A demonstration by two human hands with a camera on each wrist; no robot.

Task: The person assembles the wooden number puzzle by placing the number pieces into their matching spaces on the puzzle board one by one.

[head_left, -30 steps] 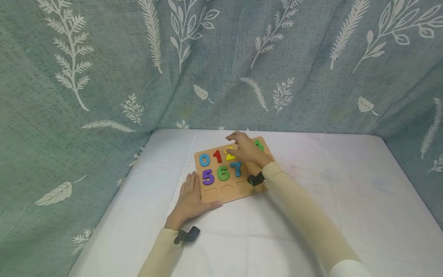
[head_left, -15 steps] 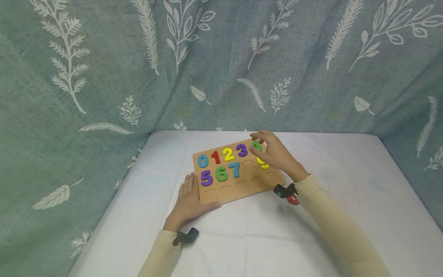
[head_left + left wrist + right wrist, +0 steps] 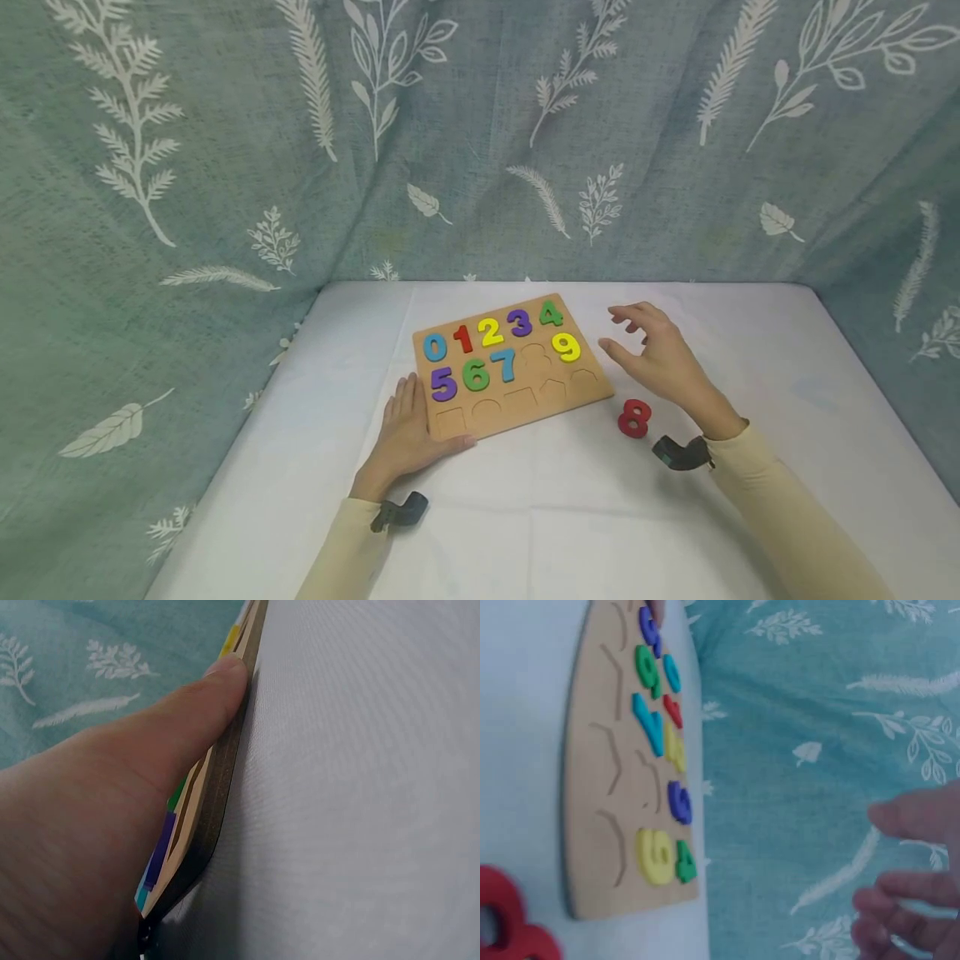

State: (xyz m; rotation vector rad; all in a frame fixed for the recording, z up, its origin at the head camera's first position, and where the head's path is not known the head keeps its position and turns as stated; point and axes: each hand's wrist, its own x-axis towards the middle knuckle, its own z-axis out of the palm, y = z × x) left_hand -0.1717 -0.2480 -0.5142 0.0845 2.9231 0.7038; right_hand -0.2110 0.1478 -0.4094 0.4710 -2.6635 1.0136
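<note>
A wooden number puzzle board point(image 3: 537, 392) lies slightly turned on the white table. My left hand point(image 3: 405, 429) rests against its left edge with straight fingers; the thumb lies along its front edge, as the left wrist view also shows. Coloured numerals sit in the board, among them a green 4 point(image 3: 551, 314), a yellow 9 point(image 3: 566, 347) and a blue 7 point(image 3: 503, 365). Between 7 and 9 is a bare recess point(image 3: 536, 357). Right of the board hovers my right hand point(image 3: 663, 358), fingers loosely bent and holding nothing. Below it a red 8 point(image 3: 635, 418) lies on the table.
The board's front row has several outlined recesses point(image 3: 486, 410) with no pieces in them. White cloth point(image 3: 540, 517) covers the table. A green-blue curtain with white leaf prints point(image 3: 480, 167) hangs behind and at both sides.
My right hand has moved right, from over the board to beside it, uncovering the 3, 4, 9 and the red 8. My left hand has stayed at the board's corner.
</note>
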